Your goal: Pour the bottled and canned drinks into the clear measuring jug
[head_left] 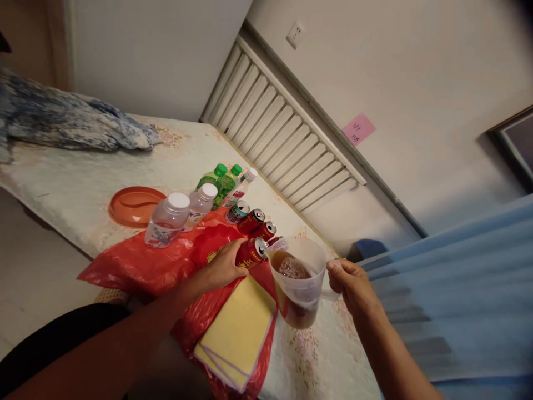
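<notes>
Left hand (226, 264) grasps a red can (250, 253) within its curl, just left of the pitcher (296, 297) that the right hand (353, 283) clasps.

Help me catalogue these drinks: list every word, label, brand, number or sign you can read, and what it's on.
No text reads with certainty.
Pink note: two handwritten lines, too small.
Red can in the left hand: yellow markings, too blurred.
Nearest white-capped bottle: label too blurred.
Teal can: print too small.
</notes>
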Demonstrator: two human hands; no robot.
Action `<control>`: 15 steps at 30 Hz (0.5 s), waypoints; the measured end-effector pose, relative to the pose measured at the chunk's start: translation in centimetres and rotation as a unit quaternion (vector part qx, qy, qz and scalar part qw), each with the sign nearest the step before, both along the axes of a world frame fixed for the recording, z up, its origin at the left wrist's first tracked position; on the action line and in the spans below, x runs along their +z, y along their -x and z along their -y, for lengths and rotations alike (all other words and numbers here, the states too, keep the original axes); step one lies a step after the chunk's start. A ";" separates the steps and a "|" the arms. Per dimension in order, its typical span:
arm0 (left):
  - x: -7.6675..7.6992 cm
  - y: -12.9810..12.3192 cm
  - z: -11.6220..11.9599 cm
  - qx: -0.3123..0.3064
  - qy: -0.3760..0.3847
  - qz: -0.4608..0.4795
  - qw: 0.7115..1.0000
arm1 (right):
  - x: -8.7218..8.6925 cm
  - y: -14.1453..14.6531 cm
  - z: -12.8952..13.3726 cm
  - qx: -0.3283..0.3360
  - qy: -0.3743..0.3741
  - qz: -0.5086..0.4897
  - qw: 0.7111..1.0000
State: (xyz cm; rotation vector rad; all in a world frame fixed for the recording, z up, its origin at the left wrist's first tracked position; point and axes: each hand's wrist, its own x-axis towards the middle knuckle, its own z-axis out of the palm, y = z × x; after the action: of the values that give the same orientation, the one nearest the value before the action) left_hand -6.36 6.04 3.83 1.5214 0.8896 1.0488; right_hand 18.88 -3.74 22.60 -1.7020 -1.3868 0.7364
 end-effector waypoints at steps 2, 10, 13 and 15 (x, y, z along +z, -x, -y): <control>0.0 0.0 0.0 -0.003 0.004 0.005 1.000 | 0.1 0.1 0.0 0.001 0.001 0.000 1.000; 0.3 0.0 0.1 0.002 0.009 0.015 1.000 | 0.1 0.1 -0.1 0.000 0.005 0.001 1.000; 0.4 0.1 0.2 -0.003 0.010 0.013 1.000 | 0.1 0.1 -0.1 -0.001 0.006 0.005 1.000; 0.5 0.1 0.2 -0.007 0.008 0.010 1.000 | 0.2 0.2 -0.1 -0.003 0.006 0.006 1.000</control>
State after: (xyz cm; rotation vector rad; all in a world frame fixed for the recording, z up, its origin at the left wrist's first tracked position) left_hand -6.49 5.85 4.29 1.4995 0.8707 1.0440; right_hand 18.71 -3.65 22.80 -1.7223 -1.3873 0.7343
